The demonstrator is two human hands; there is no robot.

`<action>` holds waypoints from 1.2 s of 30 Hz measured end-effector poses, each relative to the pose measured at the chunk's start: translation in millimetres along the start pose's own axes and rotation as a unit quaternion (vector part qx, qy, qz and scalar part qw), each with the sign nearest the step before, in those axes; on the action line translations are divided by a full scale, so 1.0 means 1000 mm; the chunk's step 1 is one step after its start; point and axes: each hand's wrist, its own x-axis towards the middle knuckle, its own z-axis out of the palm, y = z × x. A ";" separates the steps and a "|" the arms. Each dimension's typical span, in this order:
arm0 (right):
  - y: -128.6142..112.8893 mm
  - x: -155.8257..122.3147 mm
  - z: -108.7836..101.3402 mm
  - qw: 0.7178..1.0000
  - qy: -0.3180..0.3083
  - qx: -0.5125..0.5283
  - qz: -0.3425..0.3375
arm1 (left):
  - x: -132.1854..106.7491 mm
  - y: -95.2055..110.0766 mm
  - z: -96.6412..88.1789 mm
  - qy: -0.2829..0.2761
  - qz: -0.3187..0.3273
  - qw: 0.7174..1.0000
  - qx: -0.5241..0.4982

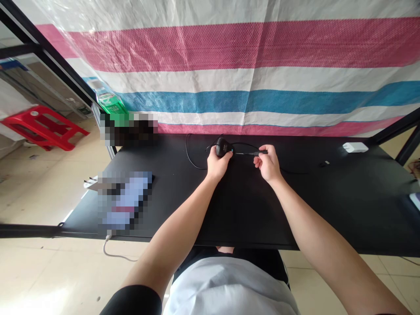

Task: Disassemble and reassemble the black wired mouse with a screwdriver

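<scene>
My left hand (218, 167) is closed around a rounded black computer mouse (223, 148), held just over the far middle of the black table. A small teal spot shows on the mouse's right side. In the fingers of my right hand (268, 164) is a slim screwdriver (255, 153) with a dark handle, lying level. Its thin shaft points left, and the tip is close to the mouse; whether they touch, I cannot tell. A thin black cable (191, 162) loops on the table left of the mouse, and more cable runs behind both hands.
On the black table (249, 210), a white charger (355, 147) and a tiny dark piece (324, 163) lie right. A blurred phone (127, 201) with a white cable (107, 245) is left. A green-labelled bottle (111, 103) stands far left, before a striped sheet (210, 48). A red stool (44, 127) is beyond.
</scene>
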 end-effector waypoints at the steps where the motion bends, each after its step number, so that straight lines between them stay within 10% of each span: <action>1: 0.001 0.000 0.000 1.000 0.001 -0.004 -0.003 | 0.000 -0.001 0.000 -0.002 0.008 1.000 0.010; 16: -0.021 -0.001 -0.005 0.966 0.025 -0.252 -0.056 | -0.004 0.004 0.000 0.003 0.060 0.989 0.133; 26: -0.012 -0.004 -0.003 0.997 -0.006 -0.079 0.017 | -0.011 0.018 0.001 -0.018 0.068 0.973 0.220; 36: -0.022 -0.003 -0.006 0.974 -0.033 -0.222 -0.007 | 0.007 -0.007 -0.004 -0.026 0.082 0.984 0.156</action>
